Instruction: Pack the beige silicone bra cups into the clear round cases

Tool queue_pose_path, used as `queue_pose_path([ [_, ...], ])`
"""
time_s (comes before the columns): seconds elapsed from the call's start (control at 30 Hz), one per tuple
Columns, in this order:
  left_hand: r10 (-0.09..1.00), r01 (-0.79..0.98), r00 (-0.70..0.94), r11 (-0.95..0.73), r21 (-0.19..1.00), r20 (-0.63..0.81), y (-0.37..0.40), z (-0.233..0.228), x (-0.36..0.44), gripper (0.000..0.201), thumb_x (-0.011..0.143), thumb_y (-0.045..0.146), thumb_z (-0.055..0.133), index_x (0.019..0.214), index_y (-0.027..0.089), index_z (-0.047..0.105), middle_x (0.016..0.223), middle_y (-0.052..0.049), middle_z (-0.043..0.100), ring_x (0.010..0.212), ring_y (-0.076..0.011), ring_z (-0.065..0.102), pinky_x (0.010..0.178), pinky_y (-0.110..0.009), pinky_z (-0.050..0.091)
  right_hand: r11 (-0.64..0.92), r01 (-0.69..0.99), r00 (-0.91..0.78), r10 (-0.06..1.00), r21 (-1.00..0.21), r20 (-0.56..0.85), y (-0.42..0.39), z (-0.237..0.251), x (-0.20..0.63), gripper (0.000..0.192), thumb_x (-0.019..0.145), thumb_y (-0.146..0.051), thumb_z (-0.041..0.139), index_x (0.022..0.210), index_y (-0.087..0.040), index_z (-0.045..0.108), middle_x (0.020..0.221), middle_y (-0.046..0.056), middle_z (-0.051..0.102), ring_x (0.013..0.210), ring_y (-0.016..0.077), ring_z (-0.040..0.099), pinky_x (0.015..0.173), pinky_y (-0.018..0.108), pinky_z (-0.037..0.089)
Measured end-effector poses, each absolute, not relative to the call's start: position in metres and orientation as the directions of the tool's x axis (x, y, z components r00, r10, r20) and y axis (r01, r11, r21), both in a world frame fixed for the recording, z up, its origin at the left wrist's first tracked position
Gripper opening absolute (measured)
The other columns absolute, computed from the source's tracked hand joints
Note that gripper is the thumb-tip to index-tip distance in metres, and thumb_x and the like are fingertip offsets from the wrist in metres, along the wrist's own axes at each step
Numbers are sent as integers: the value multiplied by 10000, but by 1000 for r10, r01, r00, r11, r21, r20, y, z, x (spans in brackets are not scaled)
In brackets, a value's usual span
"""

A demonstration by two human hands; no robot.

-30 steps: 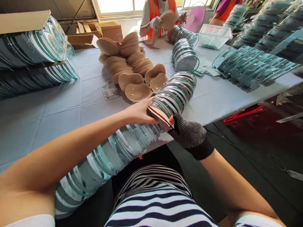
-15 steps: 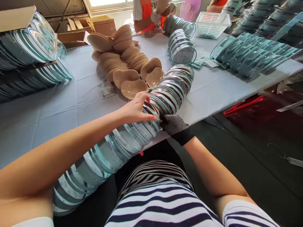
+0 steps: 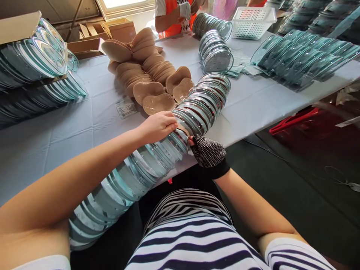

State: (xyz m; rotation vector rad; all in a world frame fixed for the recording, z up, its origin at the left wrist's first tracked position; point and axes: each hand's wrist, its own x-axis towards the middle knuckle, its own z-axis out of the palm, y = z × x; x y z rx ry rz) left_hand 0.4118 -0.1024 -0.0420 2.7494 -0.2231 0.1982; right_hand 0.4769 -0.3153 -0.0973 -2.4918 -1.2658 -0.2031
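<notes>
A long curved row of nested clear plastic shells (image 3: 140, 168) runs from my left side up over the table edge. Its far part, a stack of shiny shells (image 3: 209, 99) with beige showing between them, lies on the table. Between my hands a beige stick-on bra (image 3: 183, 130) shows as a thin strip among the shells. My bare left hand (image 3: 163, 125) is closed at its left end, fingers curled down. At the right end, my right hand (image 3: 208, 152), in a black dotted glove with bare fingertips, pinches the edge. The fingertips are partly hidden.
Beyond my left hand lies a pile of beige stick-on bras (image 3: 149, 71) beside a printed label (image 3: 126, 108). Boxed shells (image 3: 30, 56) stand at left, more shells (image 3: 303, 56) at right. A white basket (image 3: 253, 24) and a co-worker in an orange vest (image 3: 174, 17) are at the back.
My left hand, spread over the shells before, has closed its fingers at the bra's left end. My right hand's fingertips now show at the right end. The co-worker's hands have moved.
</notes>
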Motion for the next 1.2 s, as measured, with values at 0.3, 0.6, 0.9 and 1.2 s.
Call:
queue_pose_path([
  [0.3, -140, -155, 988, -935, 319, 71, -104, -36, 413, 208, 960, 351, 456, 974, 193, 590, 930, -41, 653, 898, -204, 583, 805, -321, 438, -561, 804, 594, 771, -194, 230, -335, -110, 484, 304, 987, -328, 467, 1095, -233, 735, 961, 62, 765, 787, 172, 681, 608, 262, 345],
  [0.6, -319, -350, 937, -842, 411, 145, -100, -39, 420, 209, 949, 320, 526, 954, 202, 698, 901, -41, 621, 936, -190, 551, 958, -347, 383, -624, 735, 677, 696, -266, 237, -316, -129, 486, 285, 964, -321, 491, 1011, -188, 739, 956, 80, 769, 776, 197, 693, 626, 270, 394],
  [0.9, -280, -342, 937, -856, 387, 209, -101, -42, 412, 142, 918, 284, 582, 930, 216, 706, 1109, -78, 572, 1157, -257, 457, 1062, -457, 327, -535, 771, 618, 760, -345, 203, -323, -129, 483, 356, 988, -321, 428, 1013, -175, 752, 976, 108, 768, 888, 241, 718, 773, 312, 499],
  [1.2, -382, -441, 897, -814, 378, 223, -101, -34, 420, 201, 966, 246, 508, 814, 193, 627, 1025, -45, 664, 1054, -186, 575, 1042, -371, 378, -517, 728, 450, 856, -450, -255, -301, -103, 501, 256, 904, -204, 537, 1080, -210, 723, 1086, 106, 741, 949, 232, 692, 766, 293, 489],
])
